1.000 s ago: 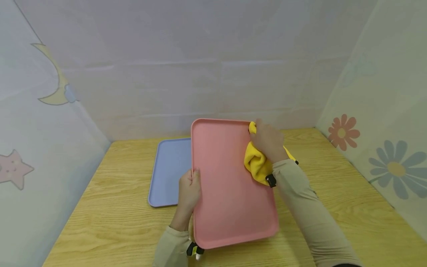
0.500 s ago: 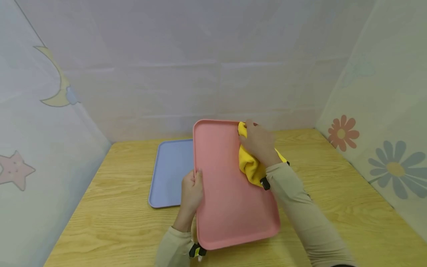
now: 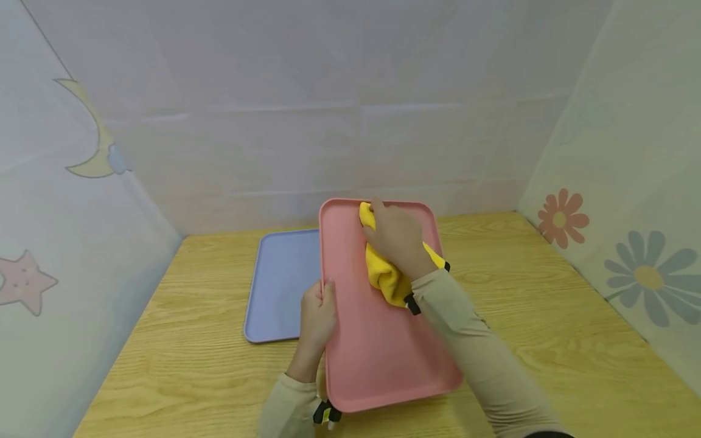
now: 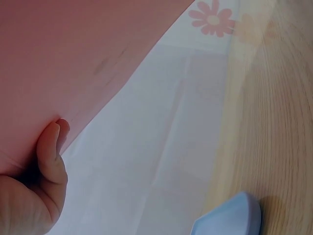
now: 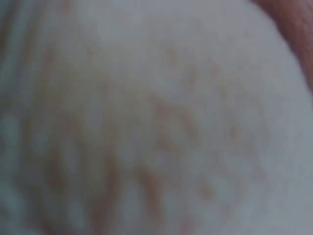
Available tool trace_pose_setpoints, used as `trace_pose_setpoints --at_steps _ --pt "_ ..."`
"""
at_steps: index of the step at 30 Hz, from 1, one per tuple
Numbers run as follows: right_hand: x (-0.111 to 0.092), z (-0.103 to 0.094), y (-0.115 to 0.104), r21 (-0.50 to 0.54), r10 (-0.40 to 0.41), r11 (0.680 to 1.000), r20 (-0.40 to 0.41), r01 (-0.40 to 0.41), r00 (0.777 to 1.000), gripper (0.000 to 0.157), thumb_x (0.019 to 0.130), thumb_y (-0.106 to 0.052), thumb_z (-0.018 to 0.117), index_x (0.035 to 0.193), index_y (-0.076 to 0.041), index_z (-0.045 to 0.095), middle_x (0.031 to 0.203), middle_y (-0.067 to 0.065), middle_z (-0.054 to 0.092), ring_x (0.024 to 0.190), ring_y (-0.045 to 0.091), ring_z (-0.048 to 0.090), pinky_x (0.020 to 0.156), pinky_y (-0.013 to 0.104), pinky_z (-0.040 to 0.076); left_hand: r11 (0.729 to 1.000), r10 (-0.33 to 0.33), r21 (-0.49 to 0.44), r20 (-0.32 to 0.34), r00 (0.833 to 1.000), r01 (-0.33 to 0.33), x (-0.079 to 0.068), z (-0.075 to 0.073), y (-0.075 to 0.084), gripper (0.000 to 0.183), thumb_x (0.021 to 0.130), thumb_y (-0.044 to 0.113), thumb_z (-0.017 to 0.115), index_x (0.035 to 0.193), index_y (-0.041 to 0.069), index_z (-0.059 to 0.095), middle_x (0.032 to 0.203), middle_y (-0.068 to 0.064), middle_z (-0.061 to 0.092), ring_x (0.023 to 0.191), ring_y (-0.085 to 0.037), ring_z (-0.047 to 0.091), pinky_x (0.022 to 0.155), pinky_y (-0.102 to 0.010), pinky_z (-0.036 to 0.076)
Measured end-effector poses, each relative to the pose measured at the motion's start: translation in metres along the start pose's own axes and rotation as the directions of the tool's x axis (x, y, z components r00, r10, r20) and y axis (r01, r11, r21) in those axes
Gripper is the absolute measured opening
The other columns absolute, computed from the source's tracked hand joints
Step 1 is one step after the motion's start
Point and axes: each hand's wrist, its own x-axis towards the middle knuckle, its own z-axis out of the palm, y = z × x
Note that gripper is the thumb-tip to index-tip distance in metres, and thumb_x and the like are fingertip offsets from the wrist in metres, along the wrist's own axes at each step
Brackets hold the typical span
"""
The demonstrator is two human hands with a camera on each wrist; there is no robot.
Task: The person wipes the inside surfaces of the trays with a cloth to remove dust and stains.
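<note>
A pink rectangular tray is held up off the table, tilted with its inner face toward me. My left hand grips its left rim, thumb on the inner side. In the left wrist view the curled fingers of that hand lie against the tray's underside, which bears a few dark marks. My right hand holds a yellow cloth against the upper part of the tray, near the top rim. The cloth's lower folds hang toward the wrist. Only a blurred pale surface fills the right wrist view.
Partly behind the pink tray, a blue tray lies flat on the wooden table. A pale sheet wall stands at the back, with printed side walls left and right.
My right hand and the yellow cloth have slid left along the tray's upper part, uncovering its top right corner. The pink tray and left hand have shifted slightly right.
</note>
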Motion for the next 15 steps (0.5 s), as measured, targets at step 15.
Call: trace_pose_setpoints --at_steps 15 --pt "-0.011 0.010 -0.038 -0.079 -0.190 0.980 -0.087 0.184 0.978 0.026 0.085 -0.024 0.056 0.105 -0.010 0.047 0.061 0.005 0.040 0.045 0.020 0.041 0.039 0.031 0.036 1.000 -0.005 -0.017 0.032 0.999 0.005 -0.008 -0.002 0.022 0.035 0.094 0.002 0.040 0.059 0.001 0.039 0.049 0.003 0.032 0.040 -0.002 0.031 0.039 -0.019 0.025"
